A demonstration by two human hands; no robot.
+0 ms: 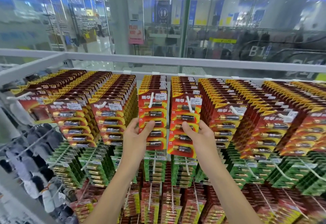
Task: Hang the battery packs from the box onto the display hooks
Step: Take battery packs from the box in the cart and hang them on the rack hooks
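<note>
Grey garments (pixel 47 135) hanging well left of the left hand (pixel 134 133). Pink sign (pixel 135 33) standing above it, behind the glass wall (pixel 211 20). Escalator (pixel 255 51) running above and right of the right hand (pixel 201 133).

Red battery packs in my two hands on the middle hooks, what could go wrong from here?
1. The left hand and right hand each pinch one pack by its side edge; the left red pack or right red pack could bend or twist.
2. Both packs sit near the tip of a crowded white hook, so a nudge might slide them off.
3. A dropped pack could hit the green packs hanging just below.
</note>
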